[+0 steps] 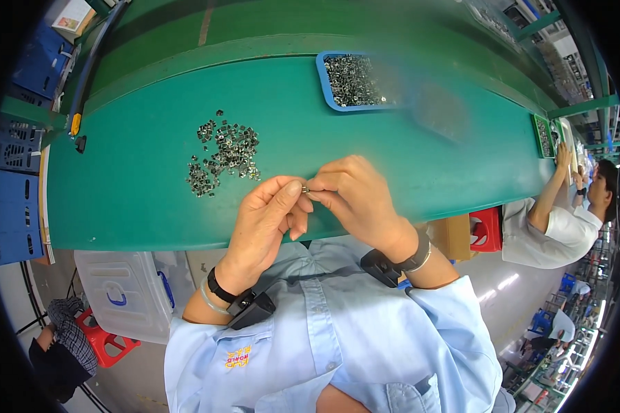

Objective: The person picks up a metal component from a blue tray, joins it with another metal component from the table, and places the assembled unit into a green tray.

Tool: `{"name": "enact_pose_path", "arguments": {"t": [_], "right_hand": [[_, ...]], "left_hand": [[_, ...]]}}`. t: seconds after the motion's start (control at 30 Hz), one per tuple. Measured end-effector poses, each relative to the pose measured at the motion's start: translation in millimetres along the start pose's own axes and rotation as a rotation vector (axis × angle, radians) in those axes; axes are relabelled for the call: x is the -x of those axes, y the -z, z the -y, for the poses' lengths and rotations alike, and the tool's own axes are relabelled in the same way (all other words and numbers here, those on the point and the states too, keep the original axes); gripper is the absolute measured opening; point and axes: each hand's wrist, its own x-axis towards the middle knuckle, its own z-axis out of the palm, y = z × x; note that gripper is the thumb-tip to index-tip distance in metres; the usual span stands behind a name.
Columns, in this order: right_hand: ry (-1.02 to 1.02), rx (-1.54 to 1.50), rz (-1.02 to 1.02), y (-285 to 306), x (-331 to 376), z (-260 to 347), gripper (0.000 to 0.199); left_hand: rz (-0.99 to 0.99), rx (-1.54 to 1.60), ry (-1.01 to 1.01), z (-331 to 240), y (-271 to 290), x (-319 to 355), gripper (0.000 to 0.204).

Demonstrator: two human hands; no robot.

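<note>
Over the front edge of the green tabletop, my left hand (pixel 272 210) and my right hand (pixel 355 196) meet fingertip to fingertip. Pinched between them is a small shiny metal part (pixel 305 188); the fingers hide most of it. Both hands are closed on this one piece. Beyond my left hand lies a loose pile of similar small metal parts (pixel 234 148), scattered on the table. A blue tray (pixel 322 79) filled with many more such parts stands farther back, right of the middle; its right side is blurred.
The green table (pixel 117 193) curves around in front of me. A green tray (pixel 539 138) of parts stands at the far right near a co-worker in white (pixel 551 234). Below the table are a clear plastic box (pixel 124 289), a red stool (pixel 487 230) and a cardboard box (pixel 451 236).
</note>
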Motion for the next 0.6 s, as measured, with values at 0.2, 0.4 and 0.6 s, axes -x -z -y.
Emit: {"name": "enact_pose_path", "arguments": {"t": [0.2,0.4,0.6], "right_hand": [[0.012,-0.007,-0.021,0,2,0,0.019],[0.020,0.001,-0.053,-4,3,2,0.019],[-0.018,-0.065,-0.071,-8,7,5,0.019]], "left_hand": [[0.001,0.048,0.003,-1,-6,2,0.020],[0.024,0.082,-0.012,5,-1,-1,0.017],[0.114,0.273,-0.032,13,3,-4,0.014]]}}
